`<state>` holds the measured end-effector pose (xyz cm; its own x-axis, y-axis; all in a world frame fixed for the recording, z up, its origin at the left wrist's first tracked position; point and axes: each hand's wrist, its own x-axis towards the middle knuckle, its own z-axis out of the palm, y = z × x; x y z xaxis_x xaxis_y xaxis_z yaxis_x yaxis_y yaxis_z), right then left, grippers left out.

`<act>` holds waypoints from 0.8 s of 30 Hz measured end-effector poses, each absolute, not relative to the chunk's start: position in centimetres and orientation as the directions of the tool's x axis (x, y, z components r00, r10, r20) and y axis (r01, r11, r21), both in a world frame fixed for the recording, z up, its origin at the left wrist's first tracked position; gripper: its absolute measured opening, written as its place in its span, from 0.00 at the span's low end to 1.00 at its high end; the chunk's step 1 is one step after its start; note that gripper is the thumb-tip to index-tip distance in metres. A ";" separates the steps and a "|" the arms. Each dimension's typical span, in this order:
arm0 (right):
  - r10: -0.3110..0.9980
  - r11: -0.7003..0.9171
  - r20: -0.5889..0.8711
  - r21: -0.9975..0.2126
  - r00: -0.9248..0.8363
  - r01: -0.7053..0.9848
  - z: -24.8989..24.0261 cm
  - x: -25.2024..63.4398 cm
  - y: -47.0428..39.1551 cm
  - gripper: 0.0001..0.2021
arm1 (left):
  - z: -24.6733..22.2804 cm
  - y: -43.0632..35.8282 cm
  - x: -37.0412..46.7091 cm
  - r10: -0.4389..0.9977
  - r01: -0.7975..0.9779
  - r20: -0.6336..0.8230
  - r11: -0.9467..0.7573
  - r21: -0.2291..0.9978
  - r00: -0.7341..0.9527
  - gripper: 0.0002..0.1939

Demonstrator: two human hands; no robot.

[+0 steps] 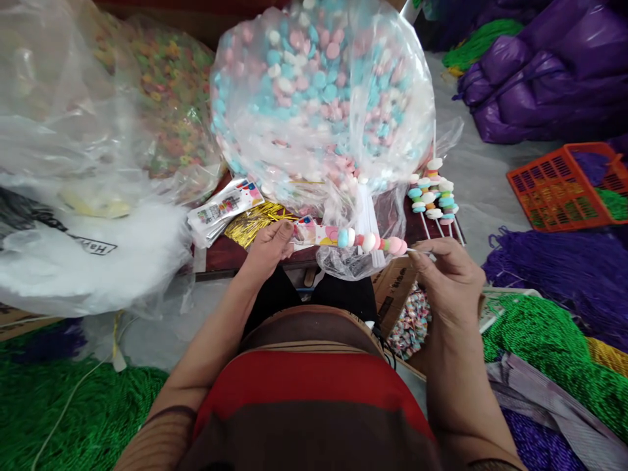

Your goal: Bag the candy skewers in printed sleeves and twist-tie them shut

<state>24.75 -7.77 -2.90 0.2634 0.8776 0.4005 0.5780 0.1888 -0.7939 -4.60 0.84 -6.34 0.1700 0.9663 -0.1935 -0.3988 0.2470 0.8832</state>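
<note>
Between my hands, a marshmallow skewer [370, 242] lies level, threaded with blue, white, red and pink pieces on a white stick. My right hand [449, 275] pinches the bare stick at its right end. My left hand [269, 248] is closed on the far end of a printed plastic sleeve [316, 233], whose right side reaches the first marshmallow; how far the skewer sits in it I cannot tell. Gold twist ties [258, 222] and a stack of printed sleeves [223, 209] lie just beyond my left hand. Several finished-looking skewers [432, 196] rest at the table's right.
A large clear bag of marshmallows [318, 91] fills the table's back, beside a bag of colourful ring candies [171, 98]. A carton of wrapped sweets [412, 320] stands low at the right. Orange crate [564, 190], purple sacks [549, 72] and green cord [549, 333] are farther right.
</note>
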 end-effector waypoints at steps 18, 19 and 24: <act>0.912 0.163 0.332 -0.834 0.242 0.527 -4.1 23.5 -8.1 0.07 | -5.7 0.9 -4.2 0.941 -0.330 -0.167 0.264 0.906 0.295 0.23; 0.922 0.158 0.314 -0.838 0.226 0.522 -4.1 23.4 -8.1 0.07 | -5.5 0.8 -4.2 0.936 -0.339 -0.168 0.274 0.900 0.310 0.22; 0.961 0.119 0.235 -0.824 0.143 0.553 -4.2 22.5 -8.1 0.07 | -3.7 0.4 -3.8 0.917 -0.454 -0.207 0.354 0.818 0.342 0.23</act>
